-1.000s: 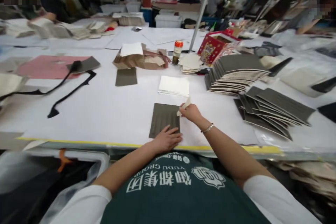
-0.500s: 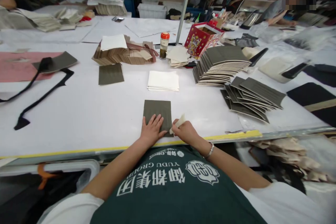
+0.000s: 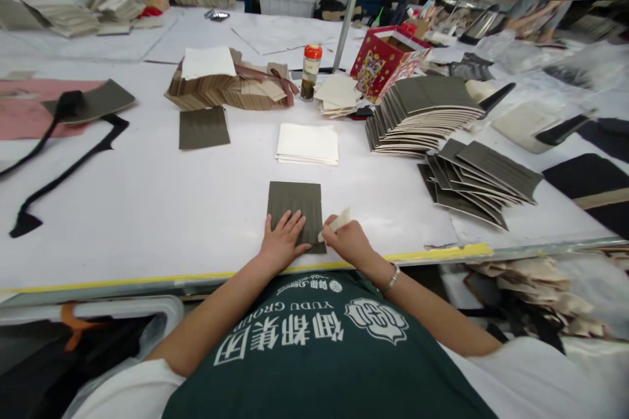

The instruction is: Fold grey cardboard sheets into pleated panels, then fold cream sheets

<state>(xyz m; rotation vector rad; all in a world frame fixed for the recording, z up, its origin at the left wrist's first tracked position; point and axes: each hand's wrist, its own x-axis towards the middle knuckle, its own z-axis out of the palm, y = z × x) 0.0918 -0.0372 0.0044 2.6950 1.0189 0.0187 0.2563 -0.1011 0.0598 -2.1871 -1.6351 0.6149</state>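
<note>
White table (image 3: 196, 190), yellow edge (image 3: 437, 254) | crates (image 3: 286, 1) behind | left hand (image 3: 284, 241) on dark panel (image 3: 295, 196)

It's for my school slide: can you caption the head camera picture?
The left hand lies on a dark panel; the right hand holds a pale tool at the panel's edge.

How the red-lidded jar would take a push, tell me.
The jar would probably tip under a high push, standing upright and taller than wide. Its rounded sides suggest it could roll once down. Dark contents sit low, so they may steady it slightly.
</note>
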